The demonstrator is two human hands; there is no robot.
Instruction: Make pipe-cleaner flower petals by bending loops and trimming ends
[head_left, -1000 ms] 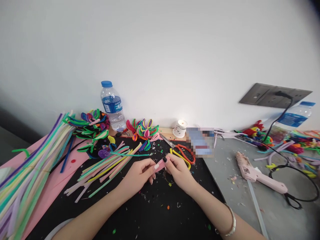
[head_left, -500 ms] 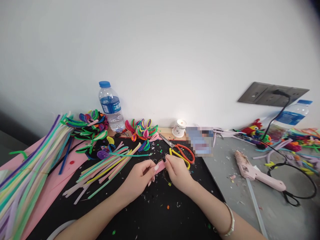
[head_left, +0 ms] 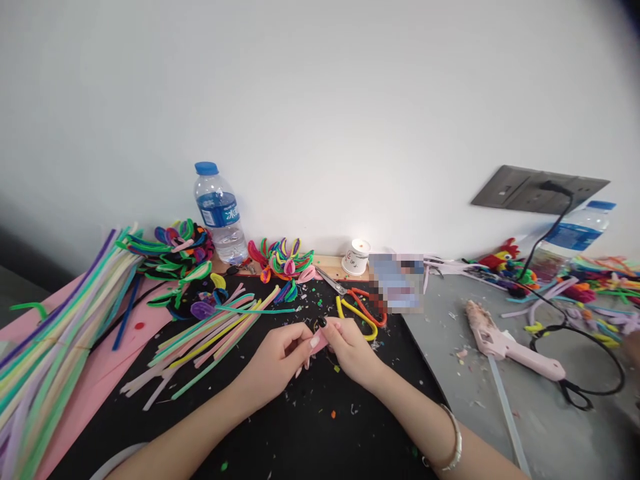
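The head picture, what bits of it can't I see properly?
All in the head view:
- Pink piece: full shape hidden by the left hand and right hand.
- Patch: pixelated, so what's there is lost.
- Bundle: lower ends cut off at the lower left corner.
- Clear stick: lower end cut off by the bottom edge.
- Cup: writing too small.

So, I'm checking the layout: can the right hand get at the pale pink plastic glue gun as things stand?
Probably yes: the glue gun lies uncovered on the grey tabletop, although the right hand would likely first release the small pink piece it pinches.
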